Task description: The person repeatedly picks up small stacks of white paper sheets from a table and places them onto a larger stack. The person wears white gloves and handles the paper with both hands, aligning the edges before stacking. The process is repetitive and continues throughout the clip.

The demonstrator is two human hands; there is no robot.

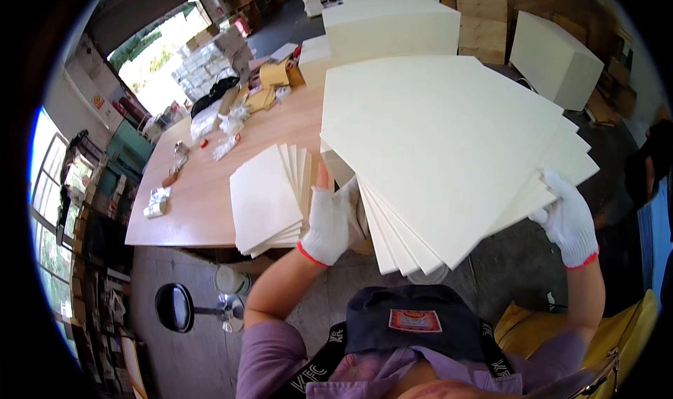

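Note:
A large fanned stack of thick white sheets spreads in front of me, its corners stepped at the lower left and right. My right hand, in a white knit glove with a red cuff, closes on the stack's right edge. At the left edge is my left hand, gloved alike, with a bare digit pointing up; its other fingers are partly hidden beside and under the sheets, and it appears to support them. Just left of that hand, a smaller fanned stack of white sheets lies at the table's near edge.
The wooden table carries plastic bags, yellow envelopes and a small wrapped packet. Tall white stacks rise behind, another white block at right. A stool and white bucket stand on the floor.

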